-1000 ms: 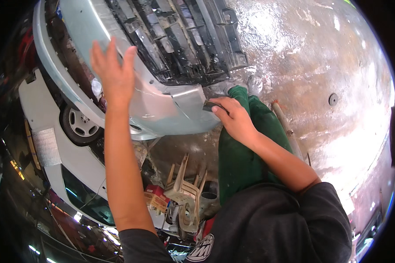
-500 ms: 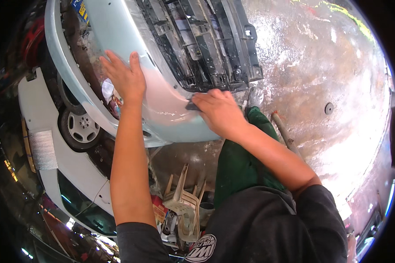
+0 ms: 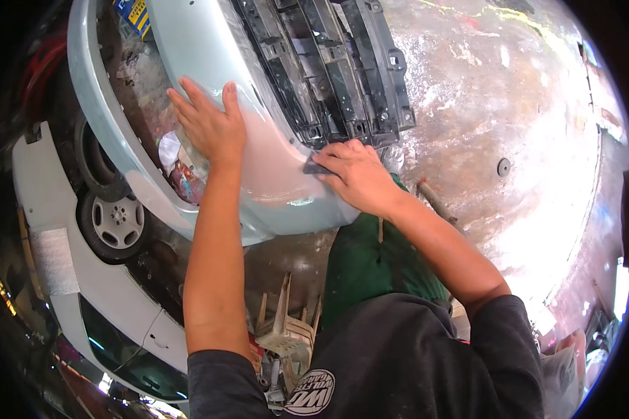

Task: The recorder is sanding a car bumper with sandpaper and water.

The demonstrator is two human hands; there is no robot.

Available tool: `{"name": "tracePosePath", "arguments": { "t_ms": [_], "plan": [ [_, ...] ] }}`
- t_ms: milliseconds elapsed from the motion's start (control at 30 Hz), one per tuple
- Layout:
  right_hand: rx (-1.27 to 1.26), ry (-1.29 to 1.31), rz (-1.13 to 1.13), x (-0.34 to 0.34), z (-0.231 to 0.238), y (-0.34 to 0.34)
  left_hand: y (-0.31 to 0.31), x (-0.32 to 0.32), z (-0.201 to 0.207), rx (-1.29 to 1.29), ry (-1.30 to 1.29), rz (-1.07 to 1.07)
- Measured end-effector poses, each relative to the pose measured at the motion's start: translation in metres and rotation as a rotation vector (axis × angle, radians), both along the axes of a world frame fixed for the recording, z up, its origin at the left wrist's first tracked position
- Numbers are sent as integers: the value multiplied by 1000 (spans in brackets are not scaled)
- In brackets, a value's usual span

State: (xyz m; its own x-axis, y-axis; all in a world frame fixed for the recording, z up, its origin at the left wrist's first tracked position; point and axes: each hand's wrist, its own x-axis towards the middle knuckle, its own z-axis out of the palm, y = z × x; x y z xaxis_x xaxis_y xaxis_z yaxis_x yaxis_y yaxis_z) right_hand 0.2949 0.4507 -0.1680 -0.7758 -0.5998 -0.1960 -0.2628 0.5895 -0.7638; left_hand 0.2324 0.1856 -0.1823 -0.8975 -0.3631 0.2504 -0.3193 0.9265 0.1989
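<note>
A pale blue car bumper [image 3: 210, 49] lies before me, with a pinkish-beige sanded-looking patch [image 3: 265, 157] on its curved face. My left hand [image 3: 215, 129] rests on the bumper beside that patch, fingers spread and holding nothing. In my right hand [image 3: 356, 173] is a thin dark grey piece of sandpaper [image 3: 314, 165], pressed to the bumper at the lower corner of the black slatted grille [image 3: 314, 70]. The fingers are bent over the sandpaper and partly hide it.
At the left is a white car [image 3: 112, 290] and a loose tyre near its wheel [image 3: 117, 222]. Stacked plastic stools [image 3: 286, 341] stand below the bumper. A pole [image 3: 437, 202] and a dark disc [image 3: 503, 167] lie on the floor at right. A blue-yellow package [image 3: 134, 15] sits behind the bumper.
The view has shifted slightly, so the bumper and car sit differently in it. My right hand keeps the sandpaper by the grille corner; my left hand stays spread on the bumper.
</note>
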Motion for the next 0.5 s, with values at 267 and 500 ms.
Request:
{"name": "tracePosePath", "arguments": {
  "t_ms": [267,500],
  "plan": [
    [-77,-70,45,1,-3,5,6,0,2,47,-16,26],
    [46,11,-60,12,8,-17,2,0,-2,-26,42,26]
  ]
}}
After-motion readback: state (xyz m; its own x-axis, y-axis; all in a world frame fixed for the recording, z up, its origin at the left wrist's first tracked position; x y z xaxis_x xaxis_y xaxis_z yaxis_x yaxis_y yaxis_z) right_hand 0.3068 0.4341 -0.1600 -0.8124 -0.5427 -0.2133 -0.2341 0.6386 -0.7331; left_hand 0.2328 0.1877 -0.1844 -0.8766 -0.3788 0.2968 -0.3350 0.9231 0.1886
